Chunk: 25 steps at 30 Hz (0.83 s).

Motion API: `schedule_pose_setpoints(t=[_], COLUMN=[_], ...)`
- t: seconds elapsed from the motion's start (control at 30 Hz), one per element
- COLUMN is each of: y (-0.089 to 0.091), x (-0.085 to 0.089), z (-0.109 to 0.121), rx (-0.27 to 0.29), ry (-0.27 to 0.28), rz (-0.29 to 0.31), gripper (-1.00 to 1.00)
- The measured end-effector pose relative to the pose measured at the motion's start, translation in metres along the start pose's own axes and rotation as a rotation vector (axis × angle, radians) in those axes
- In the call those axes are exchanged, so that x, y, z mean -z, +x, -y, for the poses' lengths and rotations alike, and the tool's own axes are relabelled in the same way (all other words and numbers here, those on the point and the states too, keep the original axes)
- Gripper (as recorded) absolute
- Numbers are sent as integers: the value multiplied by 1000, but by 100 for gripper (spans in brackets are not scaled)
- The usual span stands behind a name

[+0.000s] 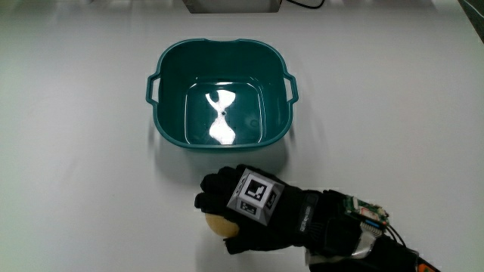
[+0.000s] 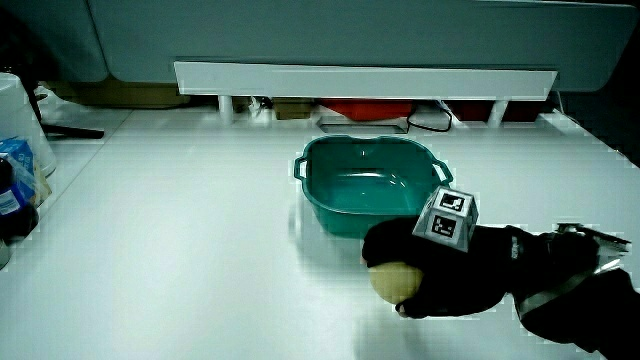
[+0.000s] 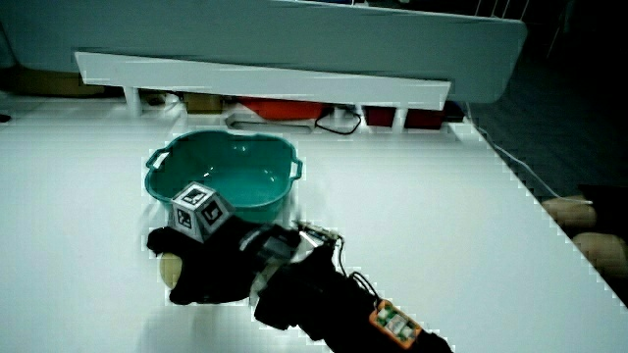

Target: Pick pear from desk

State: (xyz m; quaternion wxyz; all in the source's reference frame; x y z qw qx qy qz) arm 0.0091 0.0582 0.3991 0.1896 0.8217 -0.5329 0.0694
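Observation:
A pale yellow pear (image 1: pixel 218 224) lies on the white desk, nearer to the person than the teal basin (image 1: pixel 170 60). The black gloved hand (image 1: pixel 227 209) covers the pear from above, its fingers curled around it. Only a small part of the pear (image 2: pixel 392 281) shows under the fingers in both side views, where the pear (image 3: pixel 173 266) peeks out beside the glove. The patterned cube (image 1: pixel 252 193) sits on the back of the hand (image 2: pixel 415 270). The pear rests on the desk surface.
The teal basin (image 2: pixel 325 205) with two handles holds nothing and stands just past the hand (image 3: pixel 201 260). A low white partition (image 2: pixel 365 78) runs along the desk's edge. Bottles and a white container (image 2: pixel 18 125) stand at one desk edge.

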Motion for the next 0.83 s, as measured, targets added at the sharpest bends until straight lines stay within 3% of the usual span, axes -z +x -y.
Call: schedule_pose_setpoints(t=[0.3, 0.47, 0.6, 0.83], y=[14, 22, 27, 51], x=[-49, -59, -66, -67], z=[14, 17, 14, -2], rx=[30, 46, 62, 107], ry=[84, 103, 111, 207], rz=[39, 16, 32, 21], gripper=[100, 100, 100, 100])
